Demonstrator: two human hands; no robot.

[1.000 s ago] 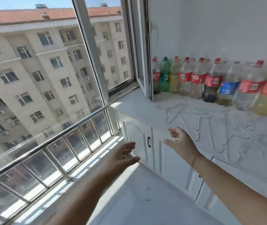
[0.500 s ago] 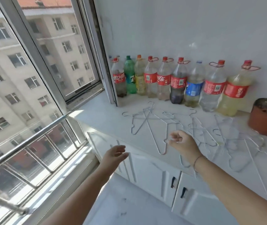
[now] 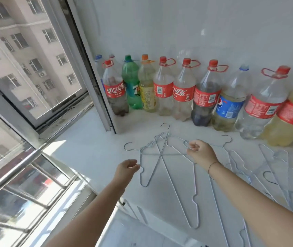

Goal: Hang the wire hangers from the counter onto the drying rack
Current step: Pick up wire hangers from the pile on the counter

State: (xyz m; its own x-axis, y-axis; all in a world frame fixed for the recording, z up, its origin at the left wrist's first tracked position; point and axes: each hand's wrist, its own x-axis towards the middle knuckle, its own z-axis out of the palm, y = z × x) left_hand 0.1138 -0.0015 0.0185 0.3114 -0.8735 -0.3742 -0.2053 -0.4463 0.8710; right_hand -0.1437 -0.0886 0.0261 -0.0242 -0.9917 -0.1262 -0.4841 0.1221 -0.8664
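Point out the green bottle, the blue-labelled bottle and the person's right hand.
green bottle (image 3: 132, 86): head view, on its body.
blue-labelled bottle (image 3: 228, 107): head view, on its label.
right hand (image 3: 201, 152): head view, on its back.

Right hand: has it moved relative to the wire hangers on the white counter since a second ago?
Yes. The right hand has advanced from the counter's front edge to over the overlapping wire hangers.

Wire hangers (image 3: 161, 157) scattered flat on white counter (image 3: 92, 157); right hand (image 3: 201, 152) curled over them, left hand (image 3: 127, 169) loosely open beside, bottles (image 3: 184, 97) lining wall.
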